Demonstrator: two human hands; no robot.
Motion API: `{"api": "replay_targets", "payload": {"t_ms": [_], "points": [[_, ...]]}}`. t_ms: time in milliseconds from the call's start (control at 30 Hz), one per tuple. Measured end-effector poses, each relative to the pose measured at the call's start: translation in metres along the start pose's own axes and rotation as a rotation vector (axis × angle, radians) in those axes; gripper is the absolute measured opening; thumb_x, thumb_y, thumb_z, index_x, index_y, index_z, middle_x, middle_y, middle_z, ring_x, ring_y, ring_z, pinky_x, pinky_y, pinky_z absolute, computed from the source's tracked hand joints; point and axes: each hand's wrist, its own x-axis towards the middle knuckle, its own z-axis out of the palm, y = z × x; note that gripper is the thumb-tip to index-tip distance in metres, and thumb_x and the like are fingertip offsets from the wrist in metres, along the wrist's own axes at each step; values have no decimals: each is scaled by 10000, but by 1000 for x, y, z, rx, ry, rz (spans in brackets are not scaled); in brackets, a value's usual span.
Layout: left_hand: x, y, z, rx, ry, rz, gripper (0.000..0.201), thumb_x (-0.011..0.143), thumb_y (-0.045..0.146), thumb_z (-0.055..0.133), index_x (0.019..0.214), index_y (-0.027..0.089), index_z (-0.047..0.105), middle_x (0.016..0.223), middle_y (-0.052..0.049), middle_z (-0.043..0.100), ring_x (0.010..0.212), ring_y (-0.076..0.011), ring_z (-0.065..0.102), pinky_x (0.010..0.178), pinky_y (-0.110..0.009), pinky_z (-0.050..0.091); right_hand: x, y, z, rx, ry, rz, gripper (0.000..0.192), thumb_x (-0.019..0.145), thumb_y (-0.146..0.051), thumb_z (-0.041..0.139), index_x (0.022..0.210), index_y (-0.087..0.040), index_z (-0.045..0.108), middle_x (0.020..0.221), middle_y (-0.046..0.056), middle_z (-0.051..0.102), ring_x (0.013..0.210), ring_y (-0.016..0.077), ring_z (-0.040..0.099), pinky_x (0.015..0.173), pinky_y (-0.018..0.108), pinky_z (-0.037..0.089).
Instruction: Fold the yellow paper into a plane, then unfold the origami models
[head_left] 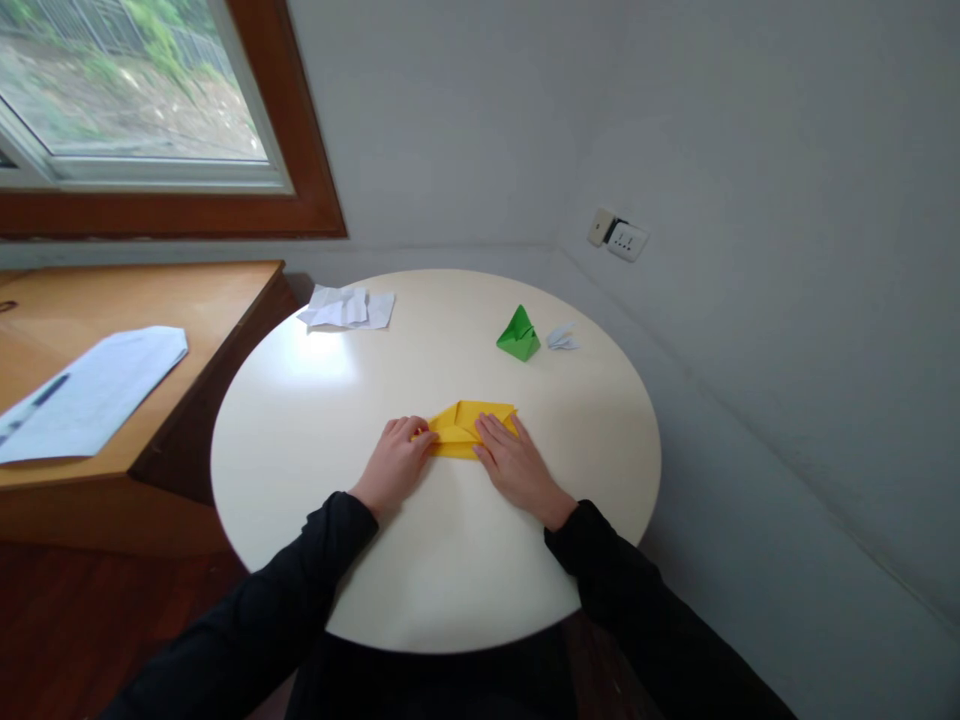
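Observation:
A folded sheet of yellow paper (459, 432) lies near the middle of the round white table, with several creases and layered flaps. My left hand (399, 458) pinches its left end between thumb and fingers. My right hand (513, 464) lies over the paper's right part, fingers stretched out and pressing on it, so that part is hidden. Farther back on the table stands a folded green paper piece (519, 335), and just to its right a small folded white paper piece (562, 337).
Creased white sheets (348, 308) lie at the back left of the round table (300, 470). A wooden desk (217, 300) on the left holds white paper (112, 385) and a pen (49, 390). Walls stand behind and to the right, with a socket (627, 241).

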Motion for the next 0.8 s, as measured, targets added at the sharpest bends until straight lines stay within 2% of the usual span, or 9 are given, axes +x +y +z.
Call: {"api": "replay_targets", "payload": {"t_ms": [133, 300, 500, 567, 667, 800], "points": [[-4, 1, 7, 16, -2, 73, 219, 869, 126, 433, 902, 170, 645, 895, -88, 592, 813, -194, 548, 772, -365, 493, -1, 2, 0, -2, 34, 56, 440, 974, -304, 249, 1286, -121, 498, 1339, 135, 501, 1274, 216, 430, 1094, 503, 207], [-8, 4, 6, 8, -13, 76, 259, 855, 89, 399, 943, 146, 635, 931, -107, 600, 879, -205, 557, 806, -365, 518, -4, 16, 4, -61, 81, 226, 480, 974, -301, 197, 1251, -92, 528, 1318, 155, 517, 1245, 257, 458, 1074, 558, 175], [-24, 19, 8, 38, -11, 35, 302, 872, 150, 384, 1096, 111, 583, 1056, -157, 605, 1021, -255, 557, 882, -436, 510, -1, 22, 2, -73, 156, 246, 458, 964, -307, 233, 1196, -113, 578, 1235, 143, 594, 1215, 270, 484, 1065, 552, 195], [-30, 24, 10, 43, 0, 25, 341, 888, 200, 377, 1164, 87, 541, 1142, -189, 580, 1112, -283, 524, 931, -467, 481, 6, 20, -3, -45, 200, 208, 420, 958, -284, 267, 1160, -126, 599, 1197, 131, 622, 1188, 252, 508, 1072, 526, 204], [-37, 29, 12, 50, -11, 14, 404, 906, 267, 363, 1222, 53, 494, 1231, -221, 542, 1197, -307, 476, 992, -492, 430, 22, 10, -15, 20, 191, 53, 347, 941, -227, 324, 1136, -161, 605, 1194, 96, 627, 1156, 202, 531, 1067, 448, 255], [-41, 30, 10, 38, -39, 8, 451, 912, 308, 360, 1250, 30, 472, 1294, -233, 509, 1254, -313, 435, 1029, -488, 392, 56, -6, -31, 45, -36, -159, 282, 884, -236, 486, 1140, -178, 591, 1219, 96, 605, 1165, 193, 518, 1056, 415, 275]]}}
